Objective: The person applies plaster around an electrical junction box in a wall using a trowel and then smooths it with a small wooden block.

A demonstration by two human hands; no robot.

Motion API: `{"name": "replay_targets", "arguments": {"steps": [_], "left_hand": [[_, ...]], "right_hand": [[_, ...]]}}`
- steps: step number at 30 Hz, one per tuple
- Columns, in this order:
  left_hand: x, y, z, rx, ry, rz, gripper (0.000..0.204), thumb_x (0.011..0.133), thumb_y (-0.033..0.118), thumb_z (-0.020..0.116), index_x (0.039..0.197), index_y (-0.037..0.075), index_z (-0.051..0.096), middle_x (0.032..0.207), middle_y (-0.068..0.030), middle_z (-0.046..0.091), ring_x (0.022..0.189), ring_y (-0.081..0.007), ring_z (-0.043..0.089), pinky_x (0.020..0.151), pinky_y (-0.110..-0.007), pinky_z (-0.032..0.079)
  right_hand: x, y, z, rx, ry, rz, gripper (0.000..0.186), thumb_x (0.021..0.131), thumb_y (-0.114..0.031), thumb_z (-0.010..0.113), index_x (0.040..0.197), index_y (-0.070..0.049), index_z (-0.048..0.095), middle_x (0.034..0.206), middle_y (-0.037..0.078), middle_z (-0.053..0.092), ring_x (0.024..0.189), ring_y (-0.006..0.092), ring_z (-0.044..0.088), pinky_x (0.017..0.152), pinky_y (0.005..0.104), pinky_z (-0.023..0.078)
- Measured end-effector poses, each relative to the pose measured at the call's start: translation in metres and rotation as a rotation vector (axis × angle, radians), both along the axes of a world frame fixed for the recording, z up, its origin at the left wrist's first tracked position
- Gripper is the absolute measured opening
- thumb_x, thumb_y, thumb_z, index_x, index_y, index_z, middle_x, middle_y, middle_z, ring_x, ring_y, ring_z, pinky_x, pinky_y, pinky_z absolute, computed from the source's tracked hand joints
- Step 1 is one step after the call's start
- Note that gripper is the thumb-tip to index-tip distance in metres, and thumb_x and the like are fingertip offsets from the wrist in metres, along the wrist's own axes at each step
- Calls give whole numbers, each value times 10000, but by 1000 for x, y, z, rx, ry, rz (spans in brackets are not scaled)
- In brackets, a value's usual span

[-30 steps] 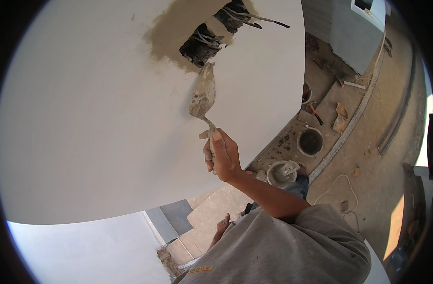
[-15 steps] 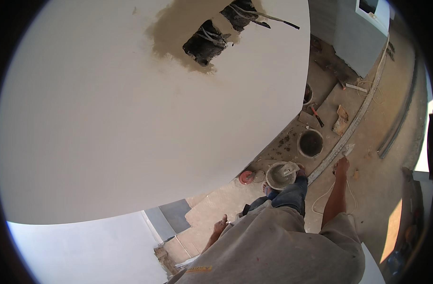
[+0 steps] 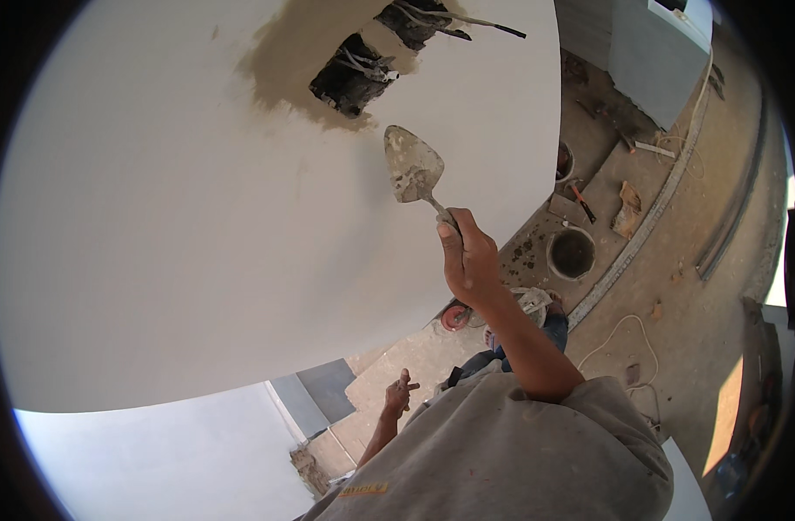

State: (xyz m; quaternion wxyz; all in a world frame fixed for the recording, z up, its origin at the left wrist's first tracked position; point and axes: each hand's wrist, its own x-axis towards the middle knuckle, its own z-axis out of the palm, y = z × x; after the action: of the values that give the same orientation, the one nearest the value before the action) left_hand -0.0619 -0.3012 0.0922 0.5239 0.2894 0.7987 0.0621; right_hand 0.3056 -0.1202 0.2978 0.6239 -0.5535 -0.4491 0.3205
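Note:
A mortar-smeared pointed trowel [image 3: 413, 165] is raised in front of the white wall [image 3: 197, 234]. My right hand [image 3: 472, 260] is closed around its handle, and the blade points up toward the cut-out wall boxes. Two dark wall openings [image 3: 349, 76] sit in a patch of damp brownish plaster [image 3: 280, 65], with loose cables [image 3: 467, 19] sticking out. The blade is just below the lower opening; I cannot tell whether it touches the wall. Low beside my body, my left hand [image 3: 398, 396] holds nothing visible, its fingers apart and partly bent.
By my feet stands a mortar bucket [image 3: 529, 300], partly hidden by my right arm. Beyond it are another dark bucket [image 3: 571, 253], a hammer [image 3: 582, 202] and a torn paper piece [image 3: 627, 208]. A long straightedge [image 3: 640, 247] and a pale cord [image 3: 627, 319] lie on the floor.
My right hand has swung up and left from low over the floor, bringing the trowel before the wall. My left hand has risen slightly. The view has shifted a little.

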Motion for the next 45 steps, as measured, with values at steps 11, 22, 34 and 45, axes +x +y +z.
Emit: {"name": "replay_targets", "arguments": {"steps": [11,22,34,45], "left_hand": [[-15,-55,-9,-118,174,-72,961,888,770,447,1278,-99,571,1067,-172,733,1021,-221,657,888,-312,482],[-26,-31,-26,-78,34,36,956,901,734,476,1317,-126,510,1050,-202,728,448,-100,468,413,-257,351],[-34,-34,-37,-70,79,-37,997,874,783,455,1291,-118,543,1038,-156,742,811,-178,641,748,-288,497],[-30,-30,-33,-78,66,-38,980,878,773,465,1266,-122,560,1018,-154,746,688,-154,592,640,-276,470]], "right_hand": [[-10,21,13,20,37,86,164,1027,-210,490,1041,-50,519,710,129,573,620,334,583,578,428,444],[-5,20,11,-1,-21,61,151,1014,-192,509,1051,-46,519,711,142,584,623,359,587,583,449,446],[-5,16,25,-11,-28,23,143,1018,-189,498,1017,-46,509,685,131,570,604,345,580,571,436,445],[-13,8,27,-52,82,115,140,1024,-173,481,1003,-35,490,657,132,542,563,334,546,549,427,415]]}}
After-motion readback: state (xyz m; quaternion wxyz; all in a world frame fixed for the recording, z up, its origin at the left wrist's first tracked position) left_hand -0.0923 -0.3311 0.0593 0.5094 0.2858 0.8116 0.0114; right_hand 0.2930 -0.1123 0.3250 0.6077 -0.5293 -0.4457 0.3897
